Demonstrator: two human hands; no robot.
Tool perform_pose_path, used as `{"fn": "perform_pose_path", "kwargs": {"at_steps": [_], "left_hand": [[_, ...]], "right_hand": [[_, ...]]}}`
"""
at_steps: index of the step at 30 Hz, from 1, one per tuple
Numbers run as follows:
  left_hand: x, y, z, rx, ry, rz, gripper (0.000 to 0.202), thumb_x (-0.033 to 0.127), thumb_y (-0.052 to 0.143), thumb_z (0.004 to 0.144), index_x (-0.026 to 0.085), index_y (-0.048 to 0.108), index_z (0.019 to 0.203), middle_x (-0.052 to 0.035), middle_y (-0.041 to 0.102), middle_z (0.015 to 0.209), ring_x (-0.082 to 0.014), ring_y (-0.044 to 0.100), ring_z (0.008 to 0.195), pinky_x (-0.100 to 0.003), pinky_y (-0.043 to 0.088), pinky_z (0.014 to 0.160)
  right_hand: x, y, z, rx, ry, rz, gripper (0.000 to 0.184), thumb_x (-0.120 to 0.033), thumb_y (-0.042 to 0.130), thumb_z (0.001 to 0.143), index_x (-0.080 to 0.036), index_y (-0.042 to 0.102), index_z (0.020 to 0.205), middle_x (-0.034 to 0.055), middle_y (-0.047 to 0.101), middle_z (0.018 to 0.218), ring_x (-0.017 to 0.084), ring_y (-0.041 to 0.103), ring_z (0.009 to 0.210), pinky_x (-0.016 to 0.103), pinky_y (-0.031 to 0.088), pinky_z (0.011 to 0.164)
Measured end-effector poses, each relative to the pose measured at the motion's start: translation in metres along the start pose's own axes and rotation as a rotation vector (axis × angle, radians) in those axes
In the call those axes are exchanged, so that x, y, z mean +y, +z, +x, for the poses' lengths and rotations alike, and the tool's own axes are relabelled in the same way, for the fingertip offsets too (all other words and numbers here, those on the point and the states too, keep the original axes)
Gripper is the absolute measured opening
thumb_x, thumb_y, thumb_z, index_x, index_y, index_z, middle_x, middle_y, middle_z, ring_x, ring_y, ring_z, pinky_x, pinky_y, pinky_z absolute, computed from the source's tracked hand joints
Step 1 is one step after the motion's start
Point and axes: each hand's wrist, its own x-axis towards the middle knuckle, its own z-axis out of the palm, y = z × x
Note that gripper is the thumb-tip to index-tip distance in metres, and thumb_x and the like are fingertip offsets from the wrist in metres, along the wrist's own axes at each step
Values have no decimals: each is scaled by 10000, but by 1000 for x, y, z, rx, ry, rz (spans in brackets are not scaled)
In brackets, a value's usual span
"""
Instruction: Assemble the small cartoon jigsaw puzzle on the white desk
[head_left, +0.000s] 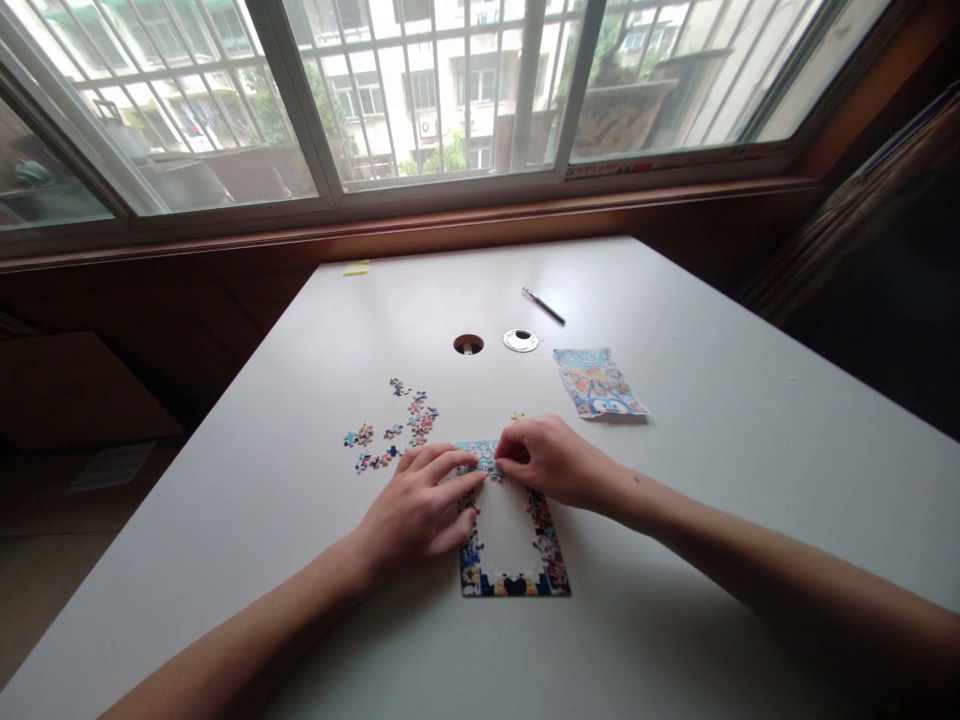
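Observation:
A jigsaw puzzle (555,560) lies on the white table, its border joined into a rectangular frame around a bare middle. My left hand (427,500) rests on its upper left side, fingers spread and flat, holding nothing. At the puzzle's top edge, my right hand (551,460) is closed in a pinch, thumb and forefinger pressed together on a small puzzle piece that the fingers mostly hide. Several loose puzzle pieces (421,415) lie scattered beyond my left hand. One yellowish puzzle piece (517,416) sits just beyond my right hand.
A creased picture sheet (598,382) lies at the right, with a pen (544,306) farther back. The white table (262,520) has a round cable hole (468,345), and a metal ring cover (520,341) beside it. A yellow sticky note (356,268) marks the far edge, below the barred window.

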Motion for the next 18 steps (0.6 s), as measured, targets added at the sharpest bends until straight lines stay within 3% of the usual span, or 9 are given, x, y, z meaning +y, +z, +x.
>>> {"fn": "perform_pose_path", "kwargs": {"at_steps": [7,18], "left_hand": [[0,0,0,8,8,16,354,270,545,907,230,604,1253,-69,601,1301,-272,494,1233,-463,393,1059],[-1,1,0,14,10,-4,335,277,536,913,226,598,1238,-69,593,1313,-274,486,1238,-464,382,1057]], "right_hand": [[4,-6,-1,-44,-170,-51,125,-210,693,818,-197,734,935,35,627,890,120,558,718,243,416,665],[5,-2,-2,-38,-190,-90,98,-186,667,841,-176,709,929,48,615,918,132,560,741,260,419,694]]}}
